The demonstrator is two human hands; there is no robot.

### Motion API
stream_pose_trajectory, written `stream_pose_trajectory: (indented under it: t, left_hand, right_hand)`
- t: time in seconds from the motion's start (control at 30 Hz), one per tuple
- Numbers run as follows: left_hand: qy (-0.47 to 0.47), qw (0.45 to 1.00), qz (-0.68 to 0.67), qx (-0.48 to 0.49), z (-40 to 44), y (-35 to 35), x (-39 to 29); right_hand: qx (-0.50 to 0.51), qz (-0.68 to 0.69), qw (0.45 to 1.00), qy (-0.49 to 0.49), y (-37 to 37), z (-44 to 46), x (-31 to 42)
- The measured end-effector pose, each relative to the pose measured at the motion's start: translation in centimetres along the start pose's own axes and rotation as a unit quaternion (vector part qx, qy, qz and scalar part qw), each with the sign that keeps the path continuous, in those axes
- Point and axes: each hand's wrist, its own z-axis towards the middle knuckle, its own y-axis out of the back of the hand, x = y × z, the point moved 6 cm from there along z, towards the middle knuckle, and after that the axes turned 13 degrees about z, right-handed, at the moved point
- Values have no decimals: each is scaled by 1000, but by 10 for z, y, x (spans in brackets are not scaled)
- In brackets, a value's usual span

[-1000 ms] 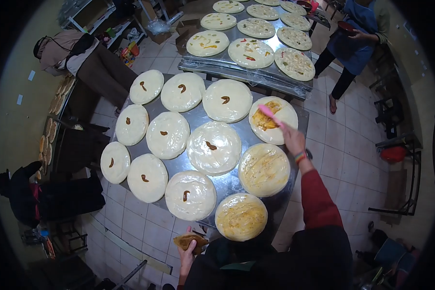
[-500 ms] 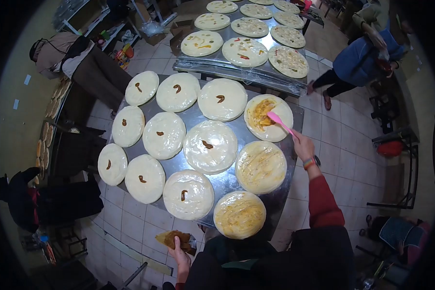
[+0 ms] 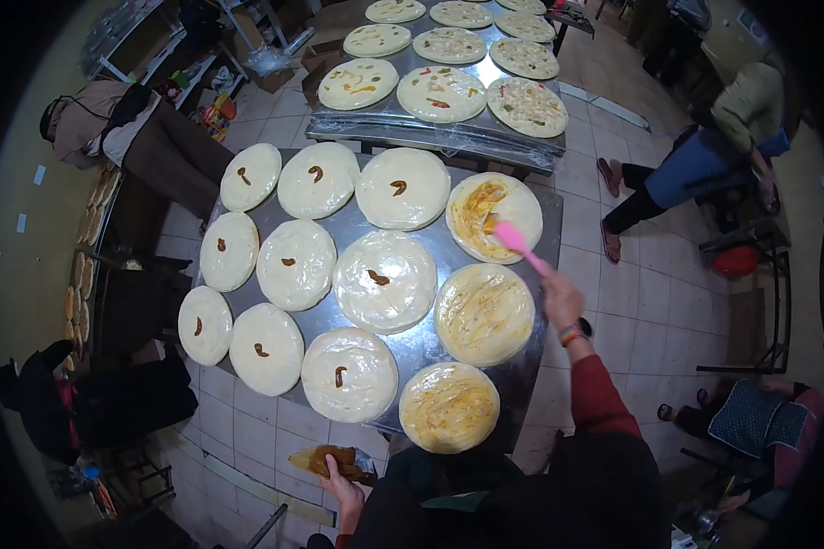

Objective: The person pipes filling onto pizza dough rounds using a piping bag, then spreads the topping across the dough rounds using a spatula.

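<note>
— What stands at the left of the frame?
— Nine pale dough rounds (image 3: 296, 265), each topped with a dark brown dab, on a metal table (image 3: 316, 322).

— And the left hand (image 3: 343, 491)?
— It reaches forward, low, just off the table's near edge, wrist below the fingers. It grips an open packet (image 3: 304, 459) smeared with brown paste, the thumb laid across the top. The other fingers are mostly hidden beneath, so their spread cannot be told.

— Farther right?
— Two rounds streaked orange, the nearer one (image 3: 449, 408) by the table's near edge and the other (image 3: 484, 315) just beyond it. Beyond them lies a coated round (image 3: 474, 199), orange paste spread over its left and middle, paler at right.

— What touches it?
— The broad head of a pink spatula (image 3: 525, 249), slanting down toward the right hand (image 3: 563, 302).

— How is that hand held?
— Back upward at the table's right side, the red-sleeved forearm (image 3: 604, 403) angling up from below, a striped band (image 3: 573, 333) at the wrist. The fingers are closed narrowly around the handle's end.

— Who is at far right?
— A person in a blue apron (image 3: 705, 165), standing well apart from both hands.
</note>
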Motion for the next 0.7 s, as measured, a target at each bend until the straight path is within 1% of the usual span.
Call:
stream_pose_trajectory:
  t: [0.07,0.1,0.17,0.2,0.27,0.3,0.33,0.4,0.43,0.47,0.5,0.53,0.57,0.6,0.67,0.7]
  left_hand:
    - [11,1000,-12,-17,2,1,4]
    - [8,1000,-11,-17,2,1,5]
    - [5,1000,-16,-8,4,5,6]
    - [4,1000,-15,-8,3,6,5]
    - [33,999,-4,-11,0,6,6]
    - [34,999,-4,-8,1,6,7]
    - [43,999,15,-17,1,8,10]
    - [53,998,34,-27,1,6,13]
    - [27,998,38,-31,0,6,11]
    - [0,998,42,-35,1,6,8]
    - [-1,998,41,-37,3,8,10]
    - [25,999,29,-31,4,12,16]
    - [51,998,17,-23,7,14,22]
    - [52,998,17,-22,8,15,25]
    - [73,997,31,9,9,14,28]
    - [71,997,31,11,5,6,22]
  right_hand:
    - [55,18,998,21,-18,12,39]
    - [54,20,998,20,-21,22,32]
    - [22,-60,992,-107,-24,35,-8]
    - [21,-59,992,-108,-23,35,-21]
    - [-110,-25,990,-79,-2,35,-39]
    - [-66,-25,992,-101,-8,24,-39]
    - [-67,-28,992,-101,-5,13,-23]
    - [62,-23,997,-35,-13,-4,21]
    - [32,-61,997,-32,-16,-10,12]
    - [33,-59,997,-33,-17,-7,-5]
    - [7,-75,993,-86,-9,-1,-33]
    - [-18,-90,986,-141,0,4,-45]
    - [-83,-55,988,-120,12,5,-47]
    - [-83,-57,988,-120,11,3,-43]
    - [-66,-19,998,-7,-1,-4,-10]
    - [-69,-18,997,-8,-5,-2,-1]
